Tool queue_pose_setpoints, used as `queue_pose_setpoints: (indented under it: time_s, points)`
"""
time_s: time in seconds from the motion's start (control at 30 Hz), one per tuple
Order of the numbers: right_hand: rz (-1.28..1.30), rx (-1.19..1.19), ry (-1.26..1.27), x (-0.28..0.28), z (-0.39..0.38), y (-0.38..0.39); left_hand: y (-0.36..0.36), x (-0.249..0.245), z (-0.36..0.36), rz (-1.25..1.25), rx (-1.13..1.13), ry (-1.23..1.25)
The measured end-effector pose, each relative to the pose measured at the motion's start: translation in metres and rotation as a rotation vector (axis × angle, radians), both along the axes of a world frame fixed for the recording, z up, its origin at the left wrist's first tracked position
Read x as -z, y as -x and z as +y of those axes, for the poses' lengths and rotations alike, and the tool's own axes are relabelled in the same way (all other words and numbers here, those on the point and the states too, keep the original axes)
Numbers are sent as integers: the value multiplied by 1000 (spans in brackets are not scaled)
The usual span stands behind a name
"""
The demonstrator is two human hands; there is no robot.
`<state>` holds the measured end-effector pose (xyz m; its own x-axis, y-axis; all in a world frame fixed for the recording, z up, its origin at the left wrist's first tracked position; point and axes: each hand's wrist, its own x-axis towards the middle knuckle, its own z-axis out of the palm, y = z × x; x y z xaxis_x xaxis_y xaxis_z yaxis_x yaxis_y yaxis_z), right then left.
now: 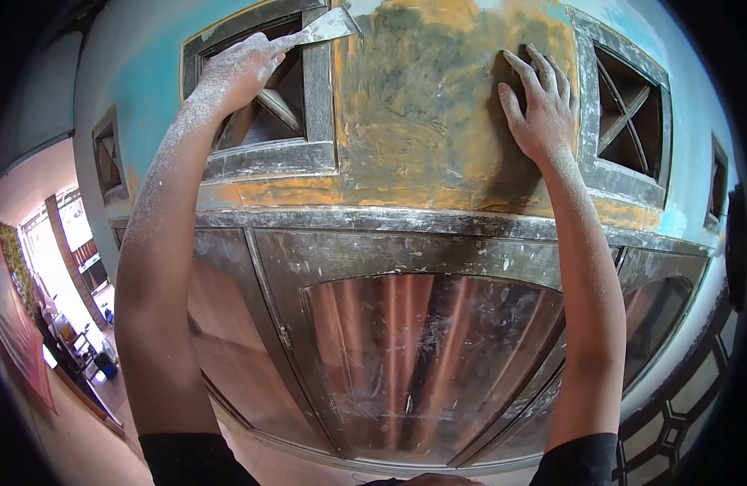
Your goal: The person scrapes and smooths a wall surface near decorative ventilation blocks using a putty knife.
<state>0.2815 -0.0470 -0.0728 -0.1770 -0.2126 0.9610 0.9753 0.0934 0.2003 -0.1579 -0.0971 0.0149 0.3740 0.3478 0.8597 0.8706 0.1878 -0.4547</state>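
My left hand (242, 69), dusted with white powder, is closed around the handle of a putty knife (331, 27). Its wide metal blade points right, by the upper corner of the left wooden vent frame (318, 97). My right hand (543, 105) has its fingers spread over the right side of a wall panel (414, 121), close to the right vent frame (585, 97); its palm faces the wall. Patchy orange and dark grey-green cover that panel, with smeared marks across it. Dust also coats both forearms.
Below the panel runs a worn wooden ledge (389, 220) with flaked paint. Under it are dark-framed glass windows (422, 356) with reddish curtains behind. Turquoise wall (151, 89) borders the vents. A bright opening (65, 243) lies at far left, a patterned grille (673, 413) at lower right.
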Motion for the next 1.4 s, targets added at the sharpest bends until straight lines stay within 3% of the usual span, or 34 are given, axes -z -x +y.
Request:
queue_pose_setpoints:
  time_s: [0.23,0.37,0.5,0.67,0.7,0.8,1.17,1.27,1.33,1.4]
  points:
    - [12,-2,3,-10,1,3,0,1,2,-6,84,-8]
    - [153,-14,18,-43,13,20,2,-14,-9,96,67,-64]
    - [166,70,-92,-39,23,25,16,-25,1,186,97,-122]
    - [185,32,-151,-21,-30,61,35,-46,10,330,149,-174]
    - [240,-72,164,-26,-38,56,-24,-29,-47,-97,34,143]
    - [247,-20,128,-25,-40,58,-17,-29,-28,29,143,1]
    - [237,-15,97,-23,-31,53,-14,-43,-40,42,119,-29]
    - [243,-44,133,-26,-40,55,-10,-47,-35,-67,85,-65]
    - [204,55,-7,-25,-28,50,-5,-41,-25,-34,160,-89]
    - [103,5,-96,-39,19,20,-9,-41,-26,-66,179,-73]
